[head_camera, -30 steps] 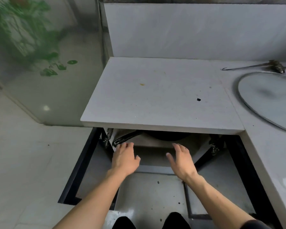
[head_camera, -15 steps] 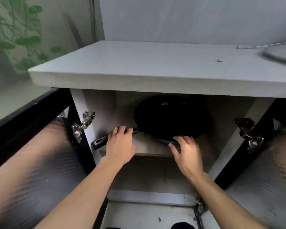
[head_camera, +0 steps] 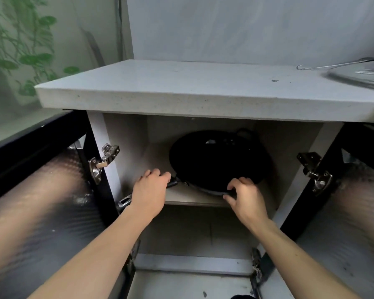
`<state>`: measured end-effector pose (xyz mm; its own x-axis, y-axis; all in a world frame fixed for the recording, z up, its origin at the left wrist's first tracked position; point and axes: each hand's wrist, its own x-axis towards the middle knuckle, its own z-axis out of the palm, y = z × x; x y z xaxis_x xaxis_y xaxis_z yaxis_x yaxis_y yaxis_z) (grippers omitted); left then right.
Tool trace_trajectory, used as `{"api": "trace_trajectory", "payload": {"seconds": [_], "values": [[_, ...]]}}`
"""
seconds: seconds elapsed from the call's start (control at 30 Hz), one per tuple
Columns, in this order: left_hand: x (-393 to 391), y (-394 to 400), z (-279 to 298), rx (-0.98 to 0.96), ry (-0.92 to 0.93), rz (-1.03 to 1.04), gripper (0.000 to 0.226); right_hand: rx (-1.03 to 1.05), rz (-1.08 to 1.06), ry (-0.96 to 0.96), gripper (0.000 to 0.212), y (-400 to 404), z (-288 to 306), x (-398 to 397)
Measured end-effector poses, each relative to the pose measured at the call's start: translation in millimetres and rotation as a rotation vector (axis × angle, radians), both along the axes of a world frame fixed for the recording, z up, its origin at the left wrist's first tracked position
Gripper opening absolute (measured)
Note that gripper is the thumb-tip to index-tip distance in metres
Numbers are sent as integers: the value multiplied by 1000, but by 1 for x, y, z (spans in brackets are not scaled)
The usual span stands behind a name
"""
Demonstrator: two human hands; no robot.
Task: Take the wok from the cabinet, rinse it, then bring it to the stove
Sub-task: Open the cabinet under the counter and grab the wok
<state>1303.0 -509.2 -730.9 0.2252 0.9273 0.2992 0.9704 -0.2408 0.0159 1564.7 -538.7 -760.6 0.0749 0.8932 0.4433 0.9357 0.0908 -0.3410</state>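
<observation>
Both hands now closed on wok [head_camera: 219,160]

We reach both bare arms forward and a bit up, side by side, with a gap between them. Our left hand [head_camera: 150,190] lies palm down, its fingers [head_camera: 160,175] curled over and closed around the long black handle of the round black wok [head_camera: 218,160]. Our right hand [head_camera: 245,196] is palm down too, its wrist bent a little. Its fingers [head_camera: 235,184] hook over the near rim of the wok and its thumb presses under the rim, so it pinches the edge.
</observation>
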Motion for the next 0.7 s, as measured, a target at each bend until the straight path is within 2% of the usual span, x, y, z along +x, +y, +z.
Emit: {"api": "trace_trajectory", "payload": {"seconds": [0.17, 0.33, 0.53, 0.7], "values": [[0, -36, 4, -66, -3, -28, 39, 59, 34, 27, 27, -26, -8, 6], [2, -52, 10, -71, -4, -49, 24, 107, 78, 35, 27, -48, -16, 7], [8, -44, 4, -53, 23, -71, 35, 114, 106, -60, 38, -56, -18, 11], [5, -43, -2, -48, 78, -80, 48, 88, 19, -108, 43, -53, -12, 17]]}}
